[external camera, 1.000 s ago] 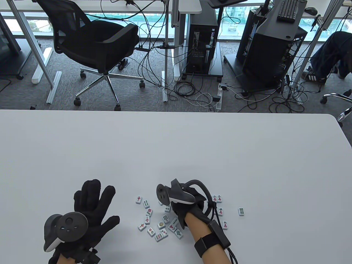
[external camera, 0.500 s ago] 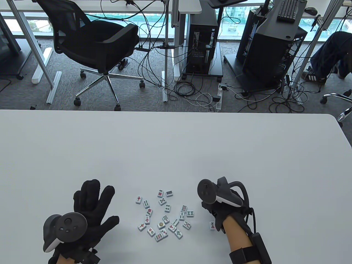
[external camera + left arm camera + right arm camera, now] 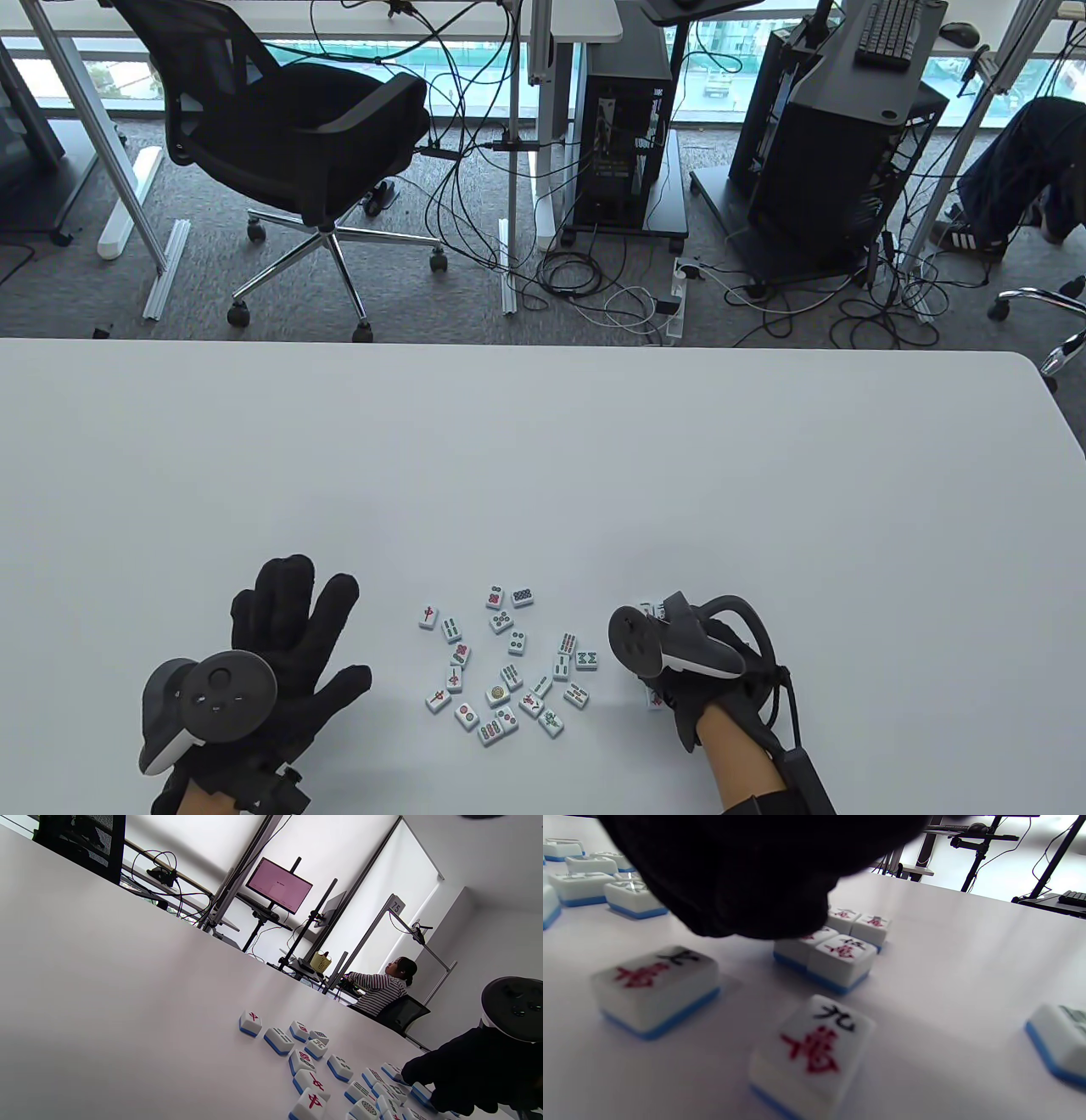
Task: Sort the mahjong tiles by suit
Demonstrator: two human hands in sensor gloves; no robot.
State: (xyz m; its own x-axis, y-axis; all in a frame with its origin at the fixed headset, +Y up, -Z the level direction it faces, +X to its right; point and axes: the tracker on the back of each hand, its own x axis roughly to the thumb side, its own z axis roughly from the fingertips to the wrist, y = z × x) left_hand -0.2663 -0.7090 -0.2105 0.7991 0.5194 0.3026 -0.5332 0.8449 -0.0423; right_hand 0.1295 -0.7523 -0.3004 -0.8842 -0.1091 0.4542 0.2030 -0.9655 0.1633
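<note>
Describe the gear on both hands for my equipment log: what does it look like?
Both hands wear black fabric gloves. The left hand carries a dark grey tracker with a round disc face and a white underside; a black module sits at its wrist. The right hand has a matching grey-and-white tracker with a ring loop, plus a black box on the bare forearm with black cables running along it. No sleeves.

tiles: white faces, blue backs, red, green and black marks
nearest tile: black character above a red one
gloves: black
trackers: dark grey with white undersides
table: plain white
monitor: pink screen
</note>
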